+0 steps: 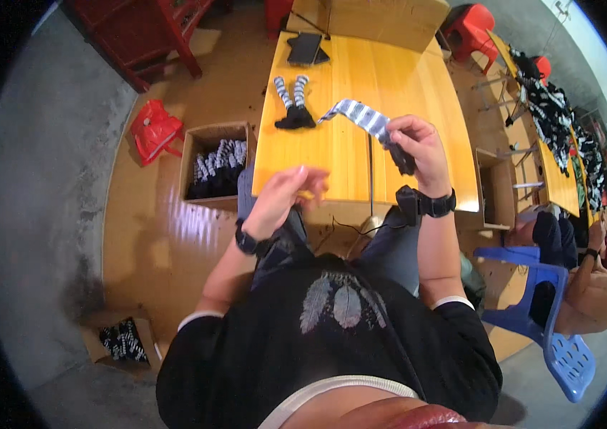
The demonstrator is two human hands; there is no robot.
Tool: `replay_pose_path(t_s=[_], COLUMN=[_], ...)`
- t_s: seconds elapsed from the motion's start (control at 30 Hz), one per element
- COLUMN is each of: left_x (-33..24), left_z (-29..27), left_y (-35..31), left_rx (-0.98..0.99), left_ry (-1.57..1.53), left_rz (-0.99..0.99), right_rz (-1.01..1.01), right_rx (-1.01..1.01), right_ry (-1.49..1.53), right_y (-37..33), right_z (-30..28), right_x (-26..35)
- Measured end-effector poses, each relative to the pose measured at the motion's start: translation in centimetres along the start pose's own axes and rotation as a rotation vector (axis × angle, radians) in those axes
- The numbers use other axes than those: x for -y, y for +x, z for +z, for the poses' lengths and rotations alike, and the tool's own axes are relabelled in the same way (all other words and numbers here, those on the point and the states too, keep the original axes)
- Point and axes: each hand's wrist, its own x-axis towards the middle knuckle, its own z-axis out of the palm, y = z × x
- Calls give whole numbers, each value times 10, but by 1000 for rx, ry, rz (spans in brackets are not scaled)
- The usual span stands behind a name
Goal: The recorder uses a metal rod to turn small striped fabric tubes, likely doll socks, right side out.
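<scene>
My right hand (421,146) is raised over the right part of the yellow table (346,161). Its fingers pinch a grey-and-white striped sock (361,114) with a black end; the striped part stretches left and droops towards the tabletop. Held apart by the table's near left edge, my left hand (285,196) has loosely bent fingers with nothing in them, slightly blurred. Farther left on the table lies a pair of similar striped socks (296,100), their striped parts side by side pointing away and their black ends bunched together nearer me.
Dark flat objects (307,48) lie at the table's far left. A cardboard box (185,164) of striped and black pieces stands left, beside a red bag (153,132). A cord (350,229) hangs near my legs. Blue chair (525,300) and another person (589,300) are at right.
</scene>
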Motion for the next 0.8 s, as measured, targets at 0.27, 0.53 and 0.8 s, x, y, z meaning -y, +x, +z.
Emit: replay_pose_path(t_s=[0.27,0.53,0.8], left_x=[-5,9,29], left_z=[27,47,58], left_y=[15,6,3], left_rx=[5,-31,-52], left_ry=[-177,11,-253], left_rz=[106,192,-45], right_rz=[131,141,13], right_rx=[-12,-162,-395], right_ry=[48,-281,-86], right_y=[-89,-111,-117], right_z=[11,33,64], right_x=[-37,-60,-64])
